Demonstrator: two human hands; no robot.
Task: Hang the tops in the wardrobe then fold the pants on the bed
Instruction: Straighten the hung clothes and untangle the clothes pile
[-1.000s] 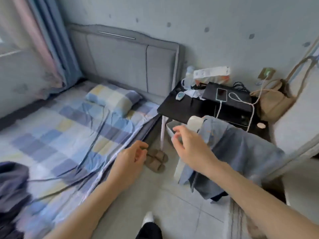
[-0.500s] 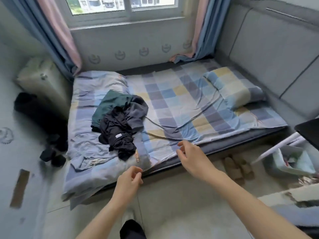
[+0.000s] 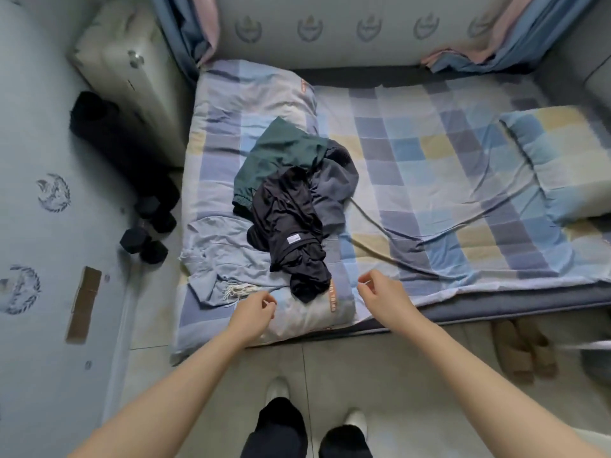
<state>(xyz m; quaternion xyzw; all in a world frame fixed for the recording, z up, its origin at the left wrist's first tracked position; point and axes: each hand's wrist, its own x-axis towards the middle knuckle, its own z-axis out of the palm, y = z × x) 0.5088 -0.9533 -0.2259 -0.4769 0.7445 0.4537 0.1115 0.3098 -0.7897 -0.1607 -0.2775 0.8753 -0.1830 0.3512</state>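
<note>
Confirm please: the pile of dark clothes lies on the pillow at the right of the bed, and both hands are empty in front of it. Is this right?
One detail is wrong. In the head view the pile of dark clothes lies on the folded quilt at the left of the bed, not on the pillow. The left hand and right hand are indeed empty in front of it.

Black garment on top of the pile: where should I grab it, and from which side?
Probably take the black garment at its bunched lower end, coming from the bed's near edge. That end trails toward both hands, the left hand and the right hand, and it lies over the green garment and the grey one, so lifting it should free it without dragging them.
</note>
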